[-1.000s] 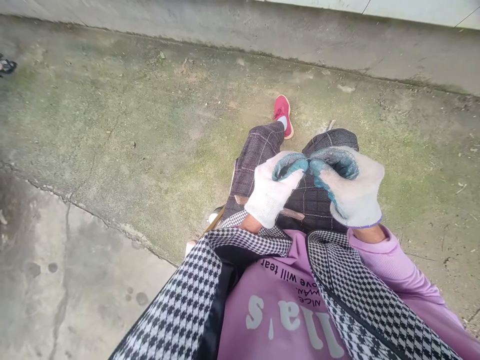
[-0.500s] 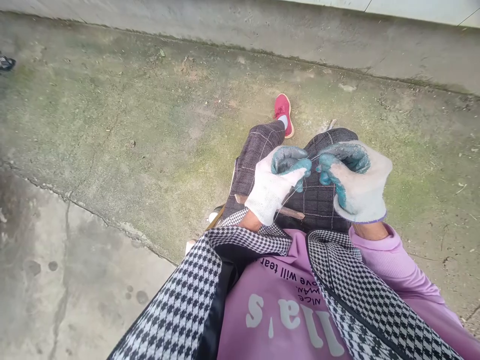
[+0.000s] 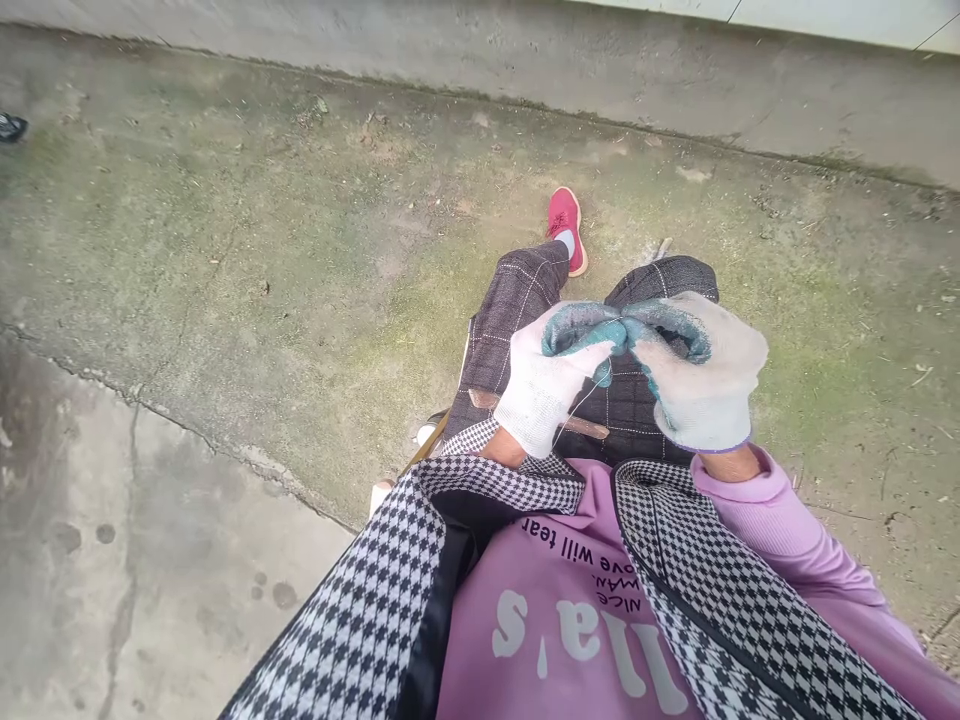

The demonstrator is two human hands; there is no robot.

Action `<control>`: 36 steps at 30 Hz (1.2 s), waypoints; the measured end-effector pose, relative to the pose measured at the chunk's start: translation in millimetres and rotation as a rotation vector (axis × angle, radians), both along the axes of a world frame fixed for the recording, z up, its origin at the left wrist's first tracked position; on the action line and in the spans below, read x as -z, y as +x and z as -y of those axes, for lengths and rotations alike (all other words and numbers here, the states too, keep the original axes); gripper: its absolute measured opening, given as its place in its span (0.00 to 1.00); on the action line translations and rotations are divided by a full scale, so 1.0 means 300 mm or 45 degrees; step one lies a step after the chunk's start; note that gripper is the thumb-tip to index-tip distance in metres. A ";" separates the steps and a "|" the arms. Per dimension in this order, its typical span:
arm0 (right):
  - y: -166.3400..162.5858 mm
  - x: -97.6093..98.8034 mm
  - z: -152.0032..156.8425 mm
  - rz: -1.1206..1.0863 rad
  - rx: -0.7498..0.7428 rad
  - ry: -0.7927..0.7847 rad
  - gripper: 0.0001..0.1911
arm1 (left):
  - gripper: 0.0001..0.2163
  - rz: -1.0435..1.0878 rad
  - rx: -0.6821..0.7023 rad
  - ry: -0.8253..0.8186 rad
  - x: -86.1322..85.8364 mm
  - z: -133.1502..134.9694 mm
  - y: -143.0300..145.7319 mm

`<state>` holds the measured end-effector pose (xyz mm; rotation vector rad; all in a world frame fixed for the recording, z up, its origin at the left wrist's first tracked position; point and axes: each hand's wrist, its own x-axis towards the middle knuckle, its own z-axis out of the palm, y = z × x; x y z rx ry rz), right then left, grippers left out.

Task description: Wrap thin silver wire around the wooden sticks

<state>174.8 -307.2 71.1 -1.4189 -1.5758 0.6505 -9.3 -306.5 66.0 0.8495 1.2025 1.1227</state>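
Note:
I sit with both hands raised over my lap, each in a white work glove with teal-coated fingers. My left hand (image 3: 551,380) is curled closed, its fingertips pinched against those of my right hand (image 3: 697,370), which is closed in a pinch too. A thin pale thread (image 3: 571,410) runs down from the pinch across my left glove. What the fingertips hold besides the thread is hidden. A slim brown stick-like object (image 3: 585,427) lies across my checked trousers below the hands.
Mossy, cracked concrete ground (image 3: 225,250) spreads all around, with a raised concrete kerb (image 3: 525,60) along the far side. My red shoe (image 3: 565,225) points outward. A dark object (image 3: 11,125) lies at the far left edge. A wooden seat edge (image 3: 427,445) shows under my left thigh.
Half a second ago my hands were a little apart with the thread stretched between them; now the fingertips have come together again, as they were one second ago.

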 end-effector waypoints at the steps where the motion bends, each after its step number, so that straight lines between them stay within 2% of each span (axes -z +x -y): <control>1: -0.001 -0.005 0.001 0.004 -0.004 0.002 0.04 | 0.21 0.027 0.007 -0.001 -0.002 0.001 0.001; 6: 0.005 -0.013 0.006 0.099 -0.015 0.029 0.07 | 0.22 0.115 0.090 -0.041 -0.005 0.005 0.006; 9: 0.013 -0.006 0.008 0.172 -0.028 0.076 0.05 | 0.20 0.148 0.051 -0.085 0.001 0.004 0.010; 12: 0.008 -0.010 0.010 0.176 -0.056 0.026 0.03 | 0.19 0.163 0.007 -0.104 0.002 -0.001 0.012; 16: -0.023 -0.022 0.009 -0.172 -0.043 -0.160 0.02 | 0.23 0.183 -0.037 -0.104 -0.015 -0.009 0.011; 20: -0.043 -0.012 -0.007 -0.633 -0.047 -0.380 0.11 | 0.28 0.194 -0.050 -0.135 -0.030 -0.016 0.008; 24: -0.034 -0.014 -0.017 -0.764 -0.131 -0.487 0.17 | 0.31 0.256 0.005 -0.184 -0.023 -0.021 0.006; 30: -0.017 -0.047 -0.013 -0.624 -0.154 -0.418 0.14 | 0.31 0.327 0.126 -0.257 -0.011 -0.025 -0.007; 36: 0.056 -0.016 -0.032 -0.379 -0.311 -0.156 0.16 | 0.32 0.531 0.366 -0.387 -0.011 -0.016 -0.022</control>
